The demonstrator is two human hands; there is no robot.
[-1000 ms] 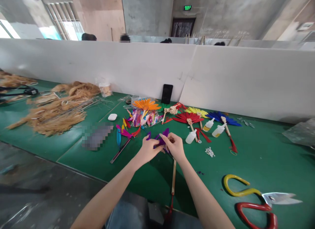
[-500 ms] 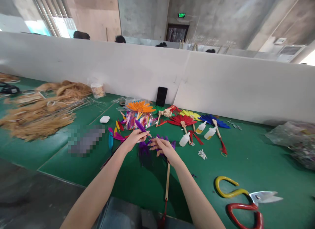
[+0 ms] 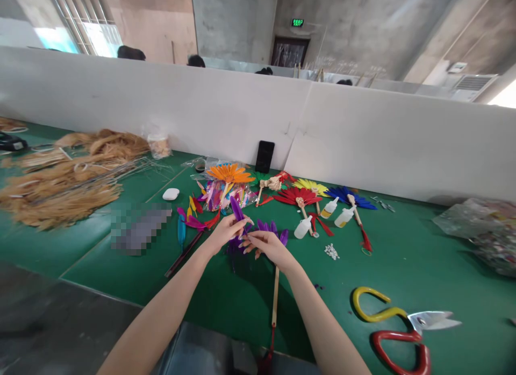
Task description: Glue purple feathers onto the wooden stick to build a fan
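Observation:
My left hand (image 3: 226,231) pinches a single purple feather (image 3: 237,209) that points up and away from me. My right hand (image 3: 266,244) rests with closed fingers on a half-made purple feather fan (image 3: 271,227) lying on the green table (image 3: 403,256). The fan's wooden handle (image 3: 275,295) runs toward me and ends in a red tassel (image 3: 266,356). Both hands meet over the fan's head, fingertips almost touching.
Finished feather fans in orange (image 3: 229,174), red (image 3: 296,196), yellow (image 3: 312,188) and blue (image 3: 349,197) lie beyond, with small glue bottles (image 3: 302,227), loose coloured feathers (image 3: 193,216), a black phone (image 3: 264,156) against the white partition, straw bundles (image 3: 68,181) at left, scissors (image 3: 399,326) at right.
My left hand lifted away from the fan with one purple feather, then came back toward my right hand. The view shifted slightly left and up.

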